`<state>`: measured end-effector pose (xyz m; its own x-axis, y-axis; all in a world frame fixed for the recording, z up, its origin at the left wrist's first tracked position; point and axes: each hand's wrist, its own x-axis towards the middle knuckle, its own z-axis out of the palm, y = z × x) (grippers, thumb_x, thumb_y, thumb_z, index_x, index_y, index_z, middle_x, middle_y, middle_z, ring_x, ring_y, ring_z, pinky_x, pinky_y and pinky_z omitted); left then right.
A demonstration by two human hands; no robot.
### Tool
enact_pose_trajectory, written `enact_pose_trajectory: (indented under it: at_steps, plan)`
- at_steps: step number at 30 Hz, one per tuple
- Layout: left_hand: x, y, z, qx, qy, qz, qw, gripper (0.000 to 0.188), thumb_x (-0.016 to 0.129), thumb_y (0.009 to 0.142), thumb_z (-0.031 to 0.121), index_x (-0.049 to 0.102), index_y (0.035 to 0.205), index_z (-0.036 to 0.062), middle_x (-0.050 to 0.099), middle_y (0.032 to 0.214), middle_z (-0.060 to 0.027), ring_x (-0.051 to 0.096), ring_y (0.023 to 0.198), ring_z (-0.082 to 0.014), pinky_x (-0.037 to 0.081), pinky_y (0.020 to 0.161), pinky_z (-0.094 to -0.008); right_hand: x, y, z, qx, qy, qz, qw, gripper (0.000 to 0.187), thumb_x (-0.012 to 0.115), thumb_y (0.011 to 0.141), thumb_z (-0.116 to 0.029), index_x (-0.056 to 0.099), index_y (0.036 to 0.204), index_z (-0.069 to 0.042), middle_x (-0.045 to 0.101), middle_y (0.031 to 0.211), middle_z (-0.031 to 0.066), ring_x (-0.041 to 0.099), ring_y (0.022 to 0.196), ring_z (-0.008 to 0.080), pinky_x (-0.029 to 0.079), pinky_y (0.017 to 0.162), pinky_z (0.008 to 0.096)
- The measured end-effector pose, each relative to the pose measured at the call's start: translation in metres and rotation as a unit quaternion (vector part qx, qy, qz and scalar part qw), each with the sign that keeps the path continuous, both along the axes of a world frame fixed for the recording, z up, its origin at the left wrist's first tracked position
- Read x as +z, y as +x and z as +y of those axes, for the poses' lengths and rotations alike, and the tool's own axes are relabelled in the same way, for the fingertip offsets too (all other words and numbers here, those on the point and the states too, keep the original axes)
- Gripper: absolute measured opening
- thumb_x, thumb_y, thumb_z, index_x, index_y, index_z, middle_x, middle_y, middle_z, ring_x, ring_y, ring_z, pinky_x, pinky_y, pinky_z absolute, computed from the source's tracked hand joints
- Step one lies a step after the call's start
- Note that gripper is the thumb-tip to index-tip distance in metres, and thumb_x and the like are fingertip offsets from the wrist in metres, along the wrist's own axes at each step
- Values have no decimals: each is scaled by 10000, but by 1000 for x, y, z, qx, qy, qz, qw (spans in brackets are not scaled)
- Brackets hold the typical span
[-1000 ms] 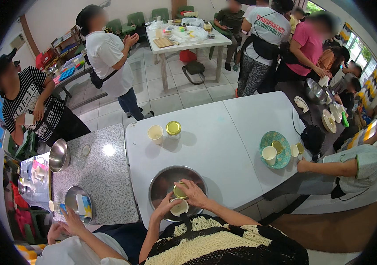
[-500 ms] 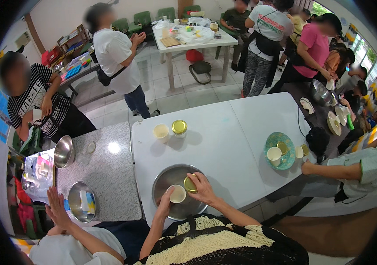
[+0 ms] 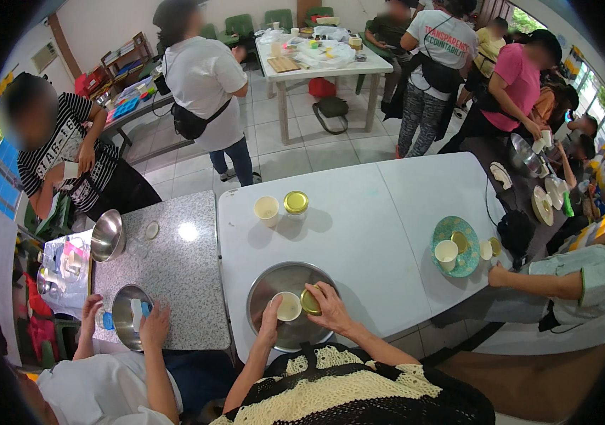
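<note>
My left hand (image 3: 268, 324) is closed around a small white paper cup (image 3: 288, 307), its open mouth facing up. In my right hand (image 3: 332, 312) is a round gold jar lid (image 3: 310, 300), close beside the cup's rim. My fingers hide whether a jar is under that lid. Both hands are above a wide steel bowl (image 3: 255, 290) on the white table (image 3: 359, 234). Farther back on the table, another paper cup (image 3: 266, 211) stands beside a glass jar with a gold lid (image 3: 296, 202).
On the right, a teal patterned plate (image 3: 465, 266) carries a white cup and a gold-lidded item. A person's hand (image 3: 499, 275) rests near it. On the left, a speckled table (image 3: 175, 283) holds steel bowls (image 3: 108, 235), with a person's hands (image 3: 154, 327) at the nearer one.
My hands keep hold of the cup and lid, with only a slight shift. The person at my left has lowered both hands to the near steel bowl. The standing person in white has turned away.
</note>
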<state>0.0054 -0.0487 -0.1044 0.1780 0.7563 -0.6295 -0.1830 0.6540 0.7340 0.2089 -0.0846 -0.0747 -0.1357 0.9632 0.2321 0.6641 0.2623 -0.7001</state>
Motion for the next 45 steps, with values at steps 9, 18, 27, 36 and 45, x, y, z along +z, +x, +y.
enact_pose_trajectory:
  at_steps: [9,18,27,36,45]
  plan:
    - [27,-3,4,53,-59,-31,996,570,589,893,574,575,1264,141,616,1158,-6,592,1033,-151,468,881,-346,-1,-2,-2,39,-28,-23,999,878,833,658,-151,410,1426,-121,440,1310,181,473,1223,378,442,1020,450]
    - [34,-7,10,48,106,63,991,523,576,951,474,584,1236,35,607,1136,-59,560,1031,-149,432,917,-306,-6,-16,2,115,-83,-130,981,878,841,632,-134,410,1396,-102,424,1346,198,473,1224,403,433,1042,462]
    - [43,-6,11,51,126,56,989,532,578,956,475,588,1220,14,611,1102,-48,570,1016,-145,439,907,-293,-12,-19,7,112,-63,-101,987,852,836,648,-145,409,1383,-90,415,1362,202,479,1215,407,445,1022,482]
    - [35,-13,8,79,76,46,993,577,589,933,522,574,1240,33,611,1112,-41,572,1006,-130,453,864,-280,-4,-23,10,124,-72,-104,984,905,831,612,-113,397,1406,-116,425,1358,195,483,1209,412,460,1007,473]
    - [36,-10,7,84,108,68,988,572,517,971,518,604,1202,2,613,1109,-63,551,1013,-149,425,905,-297,-3,-18,8,125,-70,-82,986,870,835,625,-119,444,1402,-119,441,1339,193,478,1231,399,460,1009,462]
